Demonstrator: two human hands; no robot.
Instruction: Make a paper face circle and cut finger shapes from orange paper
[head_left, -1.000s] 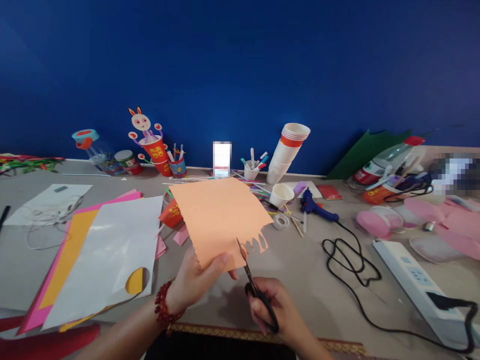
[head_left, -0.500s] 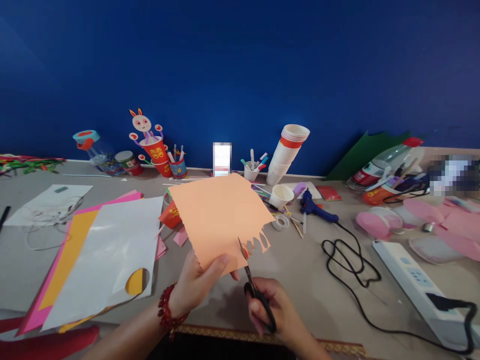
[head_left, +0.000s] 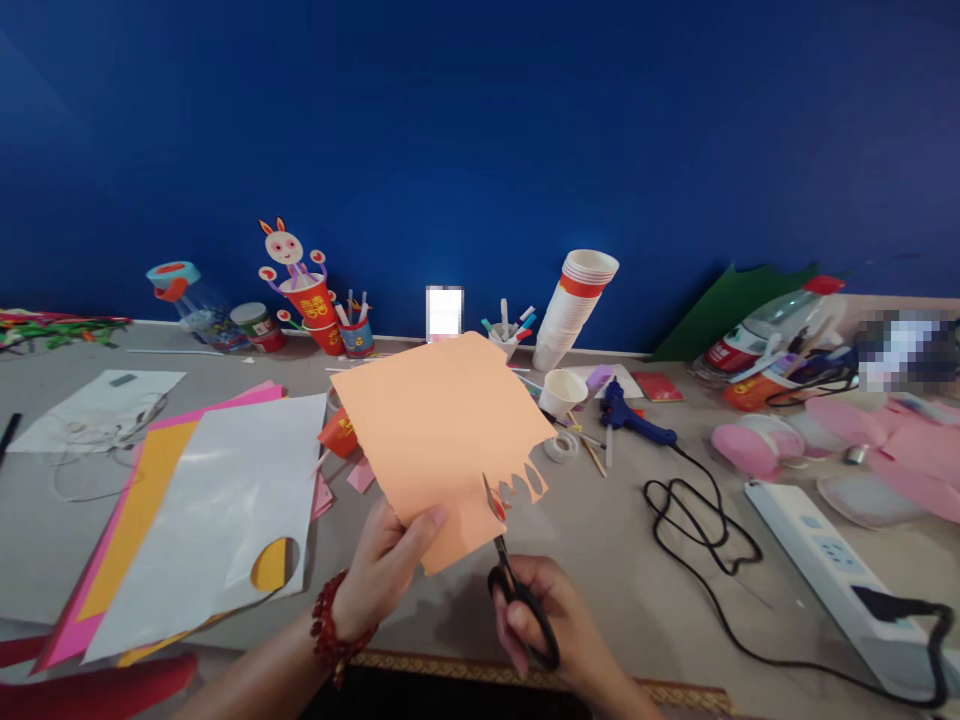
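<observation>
My left hand point(head_left: 386, 575) pinches the lower edge of an orange paper sheet point(head_left: 439, 425), held up off the table and tilted. A red bead bracelet point(head_left: 330, 625) sits on that wrist. My right hand point(head_left: 551, 625) grips black-handled scissors point(head_left: 517, 590), fingers through the loops. The blades reach into the sheet's lower right edge, beside a row of small cut-out tabs point(head_left: 529, 485).
White, yellow and pink sheets point(head_left: 195, 500) lie at the left. A blue glue gun point(head_left: 634, 415) with black cord point(head_left: 697, 520), tape roll, paper cups point(head_left: 574, 305), pen cups and a white power strip point(head_left: 840, 560) lie to the right and back. Pink cut pieces are at far right.
The orange sheet has turned and lifted a little, its lower edge coming nearer to me. The scissor blades have gone further into the paper.
</observation>
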